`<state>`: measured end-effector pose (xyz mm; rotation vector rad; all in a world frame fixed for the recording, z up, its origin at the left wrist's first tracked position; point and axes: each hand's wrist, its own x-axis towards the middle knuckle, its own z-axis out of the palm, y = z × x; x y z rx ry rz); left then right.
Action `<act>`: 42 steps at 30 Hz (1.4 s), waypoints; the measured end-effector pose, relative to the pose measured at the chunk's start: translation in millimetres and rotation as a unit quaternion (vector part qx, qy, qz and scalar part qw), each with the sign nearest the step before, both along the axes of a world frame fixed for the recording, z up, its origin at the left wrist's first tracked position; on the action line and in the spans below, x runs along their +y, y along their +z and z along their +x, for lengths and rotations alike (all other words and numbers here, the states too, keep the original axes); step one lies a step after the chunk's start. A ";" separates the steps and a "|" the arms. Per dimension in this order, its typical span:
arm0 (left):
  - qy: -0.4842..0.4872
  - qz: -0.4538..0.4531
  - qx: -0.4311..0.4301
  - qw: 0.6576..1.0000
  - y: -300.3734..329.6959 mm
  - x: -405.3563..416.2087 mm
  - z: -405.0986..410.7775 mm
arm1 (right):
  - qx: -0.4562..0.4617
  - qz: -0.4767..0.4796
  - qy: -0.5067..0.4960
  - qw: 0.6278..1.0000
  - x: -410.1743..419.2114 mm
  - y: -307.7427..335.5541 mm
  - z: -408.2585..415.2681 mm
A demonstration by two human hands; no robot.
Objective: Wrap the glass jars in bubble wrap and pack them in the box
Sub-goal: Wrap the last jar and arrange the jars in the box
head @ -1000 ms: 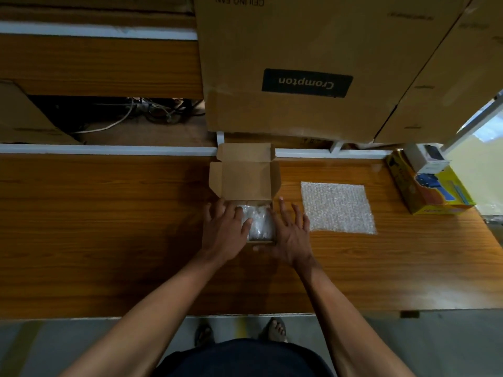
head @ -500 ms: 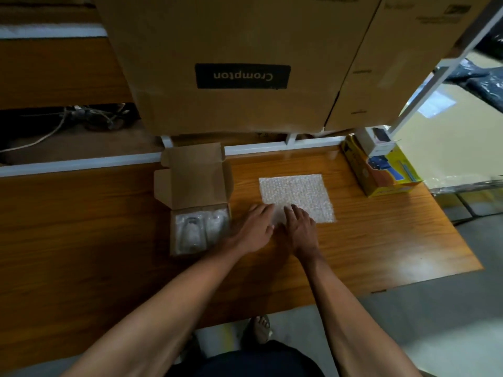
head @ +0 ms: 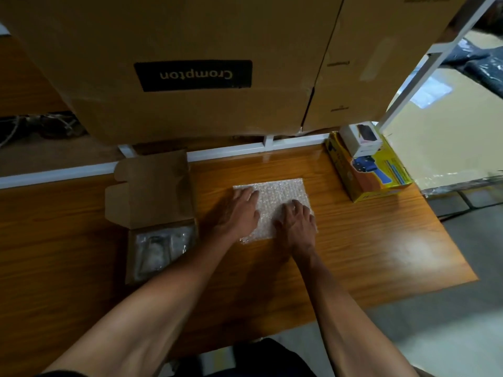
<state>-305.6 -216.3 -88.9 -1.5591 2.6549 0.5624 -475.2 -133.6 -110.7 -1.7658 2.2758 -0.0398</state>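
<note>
From the head camera, both hands lie on a flat sheet of bubble wrap (head: 283, 197) on the table (head: 381, 240). The left hand (head: 236, 210) rests with fingers straight and close together; the right hand (head: 296, 221) presses with fingers slightly bent. Left of them, the open box (head: 160, 232) already holds two wrapped jars (head: 160, 248). No unwrapped jar shows, so packing looks largely done.

— Where does the box (head: 160, 213) sit?
— On the table (head: 367, 240), left of the bubble wrap (head: 275, 197), wrapped jars (head: 160, 248) inside it.
— And the hands?
— Left hand (head: 236, 213) and right hand (head: 296, 224) both rest on the wrap. A carton (head: 370, 170) lies to the right; big cartons (head: 190, 77) stand behind.
</note>
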 end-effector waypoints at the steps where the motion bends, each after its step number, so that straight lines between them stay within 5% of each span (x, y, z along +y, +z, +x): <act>1: 0.009 0.001 -0.006 1.000 -0.4 -6.5 -3.5 | 0.006 -0.001 0.005 1.000 -0.5 -2.6 -1.4; 9: 0.074 -0.004 -0.030 0.997 -7.5 -39.6 -22.4 | -0.017 -0.024 -0.009 1.000 9.6 -22.2 4.3; 16: 0.108 -0.034 0.082 0.990 -3.3 -35.2 -22.4 | -0.010 -0.022 0.004 1.000 10.3 -22.8 0.4; 23: 0.121 0.063 0.241 0.961 9.8 -16.7 -24.0 | -0.066 -0.095 -0.041 0.992 10.1 -18.2 -0.1; 28: 0.170 0.149 0.330 0.917 24.3 -12.1 -14.7 | -0.221 -0.208 -0.125 0.945 7.1 2.2 -10.8; 33: 0.149 0.176 0.328 0.916 46.3 -5.9 1.0 | -0.384 -0.152 -0.259 0.873 -14.9 17.2 -31.1; 42: 0.243 0.190 0.467 0.829 81.4 1.8 59.8 | -0.590 -0.128 -0.155 0.782 -5.2 86.7 -13.5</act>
